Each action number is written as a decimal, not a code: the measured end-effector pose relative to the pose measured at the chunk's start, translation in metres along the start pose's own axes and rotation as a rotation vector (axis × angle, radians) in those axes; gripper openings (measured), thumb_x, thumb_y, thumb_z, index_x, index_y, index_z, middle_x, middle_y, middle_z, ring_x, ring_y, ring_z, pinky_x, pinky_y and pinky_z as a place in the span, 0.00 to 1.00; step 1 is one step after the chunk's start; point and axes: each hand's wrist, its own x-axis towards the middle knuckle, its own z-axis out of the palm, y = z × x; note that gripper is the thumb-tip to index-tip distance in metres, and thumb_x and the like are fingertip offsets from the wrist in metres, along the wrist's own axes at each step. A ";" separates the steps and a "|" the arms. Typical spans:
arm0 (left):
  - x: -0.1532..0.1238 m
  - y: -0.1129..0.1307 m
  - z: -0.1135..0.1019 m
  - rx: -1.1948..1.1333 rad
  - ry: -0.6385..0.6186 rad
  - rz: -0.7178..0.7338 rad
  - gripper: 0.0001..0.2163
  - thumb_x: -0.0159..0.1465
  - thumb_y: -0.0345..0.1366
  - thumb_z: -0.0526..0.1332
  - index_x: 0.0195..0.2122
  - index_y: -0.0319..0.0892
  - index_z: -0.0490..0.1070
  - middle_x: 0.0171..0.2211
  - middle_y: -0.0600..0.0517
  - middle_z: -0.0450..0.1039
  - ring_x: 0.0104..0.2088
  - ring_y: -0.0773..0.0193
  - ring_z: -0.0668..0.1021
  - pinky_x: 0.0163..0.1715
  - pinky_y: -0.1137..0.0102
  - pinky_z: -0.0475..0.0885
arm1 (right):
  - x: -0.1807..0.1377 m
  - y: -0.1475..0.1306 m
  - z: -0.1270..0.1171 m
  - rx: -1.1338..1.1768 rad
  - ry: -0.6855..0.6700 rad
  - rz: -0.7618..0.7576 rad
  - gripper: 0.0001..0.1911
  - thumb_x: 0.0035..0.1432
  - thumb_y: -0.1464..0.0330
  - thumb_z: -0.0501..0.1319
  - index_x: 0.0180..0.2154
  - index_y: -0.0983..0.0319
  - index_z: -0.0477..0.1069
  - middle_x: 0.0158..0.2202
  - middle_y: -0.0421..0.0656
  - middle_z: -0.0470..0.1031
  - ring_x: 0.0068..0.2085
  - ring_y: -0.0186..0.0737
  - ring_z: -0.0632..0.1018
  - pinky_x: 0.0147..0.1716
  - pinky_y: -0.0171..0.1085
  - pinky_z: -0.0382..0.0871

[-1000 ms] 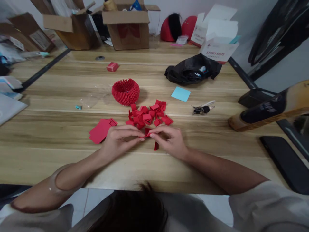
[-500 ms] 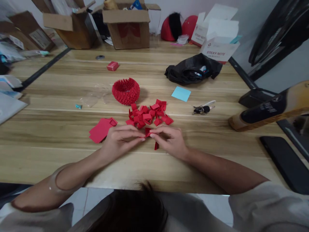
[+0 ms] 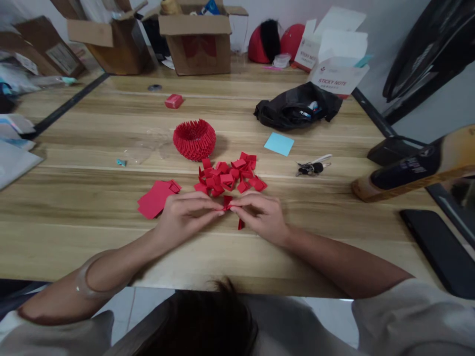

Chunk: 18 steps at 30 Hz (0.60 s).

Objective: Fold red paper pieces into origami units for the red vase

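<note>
My left hand (image 3: 187, 213) and my right hand (image 3: 261, 216) meet at the fingertips on the wooden table (image 3: 92, 232), both pinching one small red folded paper piece (image 3: 227, 202). A second red piece (image 3: 240, 224) pokes out under my right hand. Just beyond my fingers lies a heap of several folded red pieces (image 3: 230, 176). A stack of flat red paper sheets (image 3: 156, 199) lies left of my left hand. Behind the heap stands a round red bowl built of folded pieces (image 3: 194, 139).
Further right lie a blue sticky note (image 3: 279, 144), keys (image 3: 311, 167) and a black bag (image 3: 297, 106). Cardboard boxes (image 3: 198, 39) and sticky-note boxes (image 3: 336, 74) line the far edge. A dark phone (image 3: 438, 249) lies at the right. A small red block (image 3: 173, 101) sits farther back.
</note>
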 end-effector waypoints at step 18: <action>0.002 0.000 0.005 -0.324 -0.002 -0.382 0.03 0.53 0.32 0.68 0.28 0.39 0.78 0.27 0.50 0.79 0.27 0.66 0.79 0.28 0.74 0.74 | -0.002 0.002 0.002 0.078 -0.015 0.021 0.03 0.53 0.75 0.62 0.28 0.63 0.73 0.28 0.45 0.78 0.32 0.36 0.78 0.33 0.36 0.74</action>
